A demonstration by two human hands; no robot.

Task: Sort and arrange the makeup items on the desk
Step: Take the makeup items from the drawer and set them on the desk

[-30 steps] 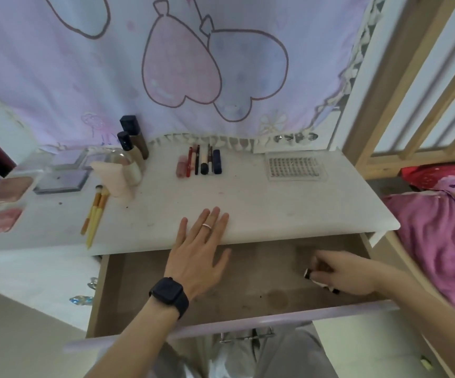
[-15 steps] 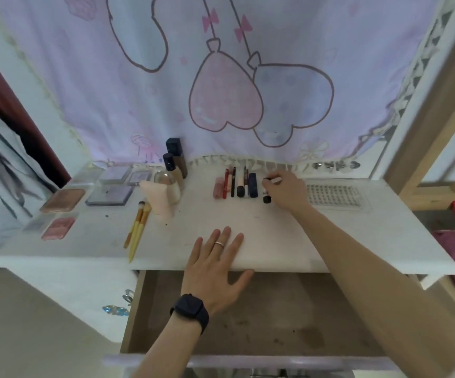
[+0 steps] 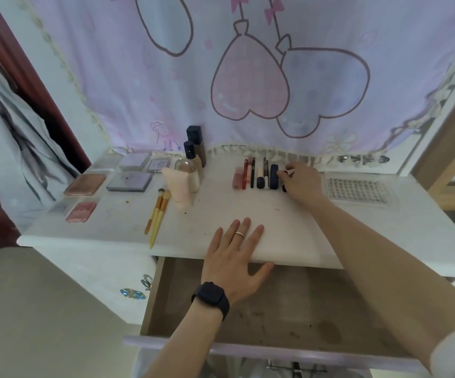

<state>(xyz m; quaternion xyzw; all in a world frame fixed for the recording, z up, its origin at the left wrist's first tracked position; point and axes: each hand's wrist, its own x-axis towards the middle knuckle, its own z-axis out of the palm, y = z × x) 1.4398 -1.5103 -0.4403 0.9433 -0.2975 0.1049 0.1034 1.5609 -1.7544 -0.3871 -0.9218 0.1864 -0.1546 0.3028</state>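
- the left hand [image 3: 237, 252] is laid flat on the front edge of the worktop [image 3: 384, 227], with the fingers straight and slightly spread and nothing held. a ring is worn on one finger and a black watch [image 3: 212, 297] on the wrist.
- the right hand [image 3: 301, 184] is stretched to the back of the worktop, with its fingers curled round a slim stick [image 3: 284, 188]. only the stick's white tip and black end are seen.
- the slim stick is held just right of a navy tube [image 3: 274, 176], at the right end of a row of lipsticks and pencils [image 3: 251, 176]. it cannot be told whether the stick rests on the worktop.
- this row is found just beside the right hand and well behind the left hand.
- further left, two dark-capped bottles [image 3: 193, 148], a pink tube [image 3: 178, 188] and two yellow brushes [image 3: 159, 211] are seen.
- grey palettes [image 3: 129, 181] and pink compacts [image 3: 84, 184] are laid at the far left.
- a clear tray [image 3: 357, 190] is placed just right of the right hand.
- an open drawer [image 3: 275, 309] is seen below the worktop, under the left wrist and the right forearm.
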